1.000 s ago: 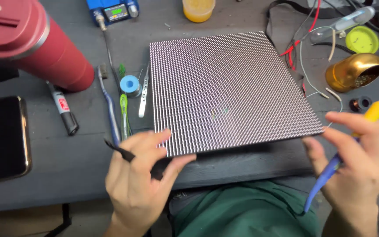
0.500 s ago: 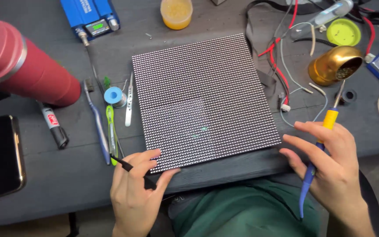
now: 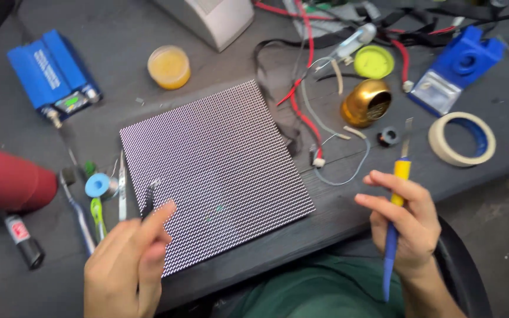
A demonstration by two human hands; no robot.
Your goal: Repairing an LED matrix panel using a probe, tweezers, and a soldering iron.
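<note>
Left hand (image 3: pixel 128 265): raised over the near edge of the table (image 3: pixel 349 206), fingers curled around a thin dark tool (image 3: pixel 148 200) whose tip pokes up past the forefinger; it sits just off the panel's left corner.

Right hand (image 3: pixel 405 224): closed on a soldering iron (image 3: pixel 397 206) with a yellow collar and blue handle, metal tip pointing away from the person, handle running down past the wrist. It hovers to the right of the panel, clear of it.

Panel (image 3: pixel 216 174): square board covered in a fine grid of dots, lying flat mid-table and turned at an angle, between the two hands.

Left of the panel: blue spool (image 3: pixel 97 185), tweezers (image 3: pixel 122 194), green-handled tool (image 3: pixel 97 215), marker (image 3: pixel 23 241), dark red bottle (image 3: pixel 7 182) lying on its side.

Far side: blue box (image 3: pixel 51 76), small jar of yellow paste (image 3: pixel 168 66).

Right of the panel: red wires (image 3: pixel 298 100) and white wires (image 3: pixel 343 171), gold metal cup (image 3: pixel 365 103), yellow-green lid (image 3: pixel 374 62), roll of tape (image 3: pixel 462 138), blue plastic part (image 3: pixel 466 56).
</note>
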